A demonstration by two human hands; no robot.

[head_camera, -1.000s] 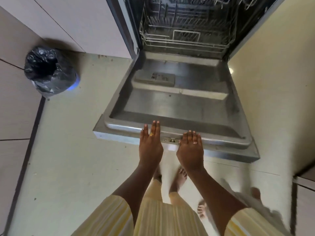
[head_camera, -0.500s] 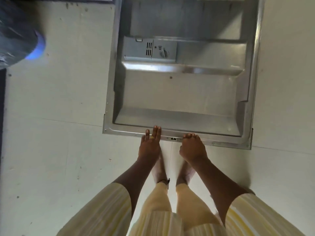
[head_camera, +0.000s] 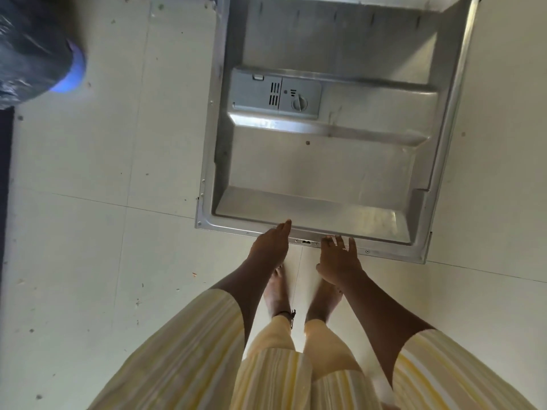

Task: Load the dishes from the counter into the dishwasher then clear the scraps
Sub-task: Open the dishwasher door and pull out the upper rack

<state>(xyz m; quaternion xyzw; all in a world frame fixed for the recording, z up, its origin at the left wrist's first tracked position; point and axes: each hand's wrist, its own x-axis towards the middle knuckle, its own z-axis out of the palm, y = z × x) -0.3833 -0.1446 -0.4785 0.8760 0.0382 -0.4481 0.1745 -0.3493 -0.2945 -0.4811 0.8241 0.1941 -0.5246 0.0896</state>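
Note:
The dishwasher door (head_camera: 325, 170) lies fully lowered and flat in front of me, its steel inner face up, with the grey detergent compartment (head_camera: 276, 96) near the middle. My left hand (head_camera: 270, 247) has straight fingers, the tips over the door's near edge. My right hand (head_camera: 339, 258) hovers just right of the latch, fingers spread and loose, holding nothing. The racks and the counter dishes are out of view.
A bin lined with a black bag (head_camera: 32, 51) stands on the pale floor at the upper left. My bare feet (head_camera: 278, 291) are just short of the door's edge. Small crumbs dot the floor tiles (head_camera: 103, 261).
The door has gone from partly lowered to flat. My gaze has tipped down, so the racks have left the view. Both hands have eased off the near edge, the right one spreading its fingers.

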